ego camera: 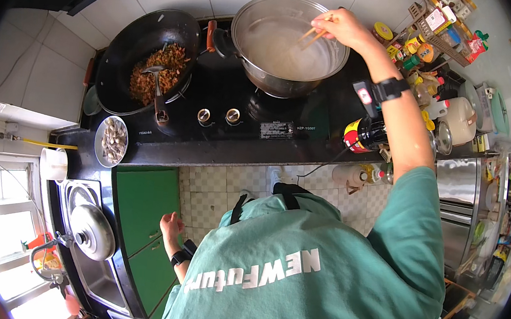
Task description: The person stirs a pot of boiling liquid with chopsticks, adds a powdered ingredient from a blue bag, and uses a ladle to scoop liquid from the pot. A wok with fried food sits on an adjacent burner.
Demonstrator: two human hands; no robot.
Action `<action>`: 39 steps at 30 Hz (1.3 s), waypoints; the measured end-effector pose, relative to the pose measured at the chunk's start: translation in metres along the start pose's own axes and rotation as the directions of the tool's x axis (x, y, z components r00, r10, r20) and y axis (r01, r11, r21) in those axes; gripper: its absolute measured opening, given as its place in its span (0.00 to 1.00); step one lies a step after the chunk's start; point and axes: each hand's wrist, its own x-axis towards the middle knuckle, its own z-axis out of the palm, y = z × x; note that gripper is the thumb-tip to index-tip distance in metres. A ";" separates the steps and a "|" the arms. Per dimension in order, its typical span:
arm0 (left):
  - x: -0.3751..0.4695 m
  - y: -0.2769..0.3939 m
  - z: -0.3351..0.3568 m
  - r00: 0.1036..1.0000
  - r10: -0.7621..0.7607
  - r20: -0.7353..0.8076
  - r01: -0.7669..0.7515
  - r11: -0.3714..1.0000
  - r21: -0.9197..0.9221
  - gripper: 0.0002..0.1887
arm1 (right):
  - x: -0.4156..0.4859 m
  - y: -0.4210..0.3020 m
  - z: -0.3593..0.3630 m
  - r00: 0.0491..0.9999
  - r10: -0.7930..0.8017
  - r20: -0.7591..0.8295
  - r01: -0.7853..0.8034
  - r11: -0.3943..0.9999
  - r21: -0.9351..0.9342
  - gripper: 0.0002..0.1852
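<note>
My right hand [342, 28] grips a pair of wooden chopsticks [312, 39] over the large steel pot [286, 83]. Their lower ends reach down to the cloudy whitish liquid [270, 52] filling the pot; whether anything is caught between them is hard to see. My left hand [172, 225] hangs low by the green cabinet doors [147, 209], loosely curled with no object visible in it. A black wok [121, 68] of browned minced food [170, 66] sits on the other burner, and a spatula [157, 86] rests in it.
A white bowl of greyish food pieces [113, 141] stands at the counter's left corner. Beyond it are a sink [103, 283] and a steel lid [91, 232]. Right of the hob [225, 92] lie a black, red and yellow object [360, 135] and crowded jars and bottles [416, 50].
</note>
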 end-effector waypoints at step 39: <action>-0.002 0.006 0.014 0.993 -0.110 0.039 0.107 0.991 0.075 0.12 | -0.036 -0.016 -0.043 0.983 0.087 0.161 -0.085 0.996 -0.017 0.13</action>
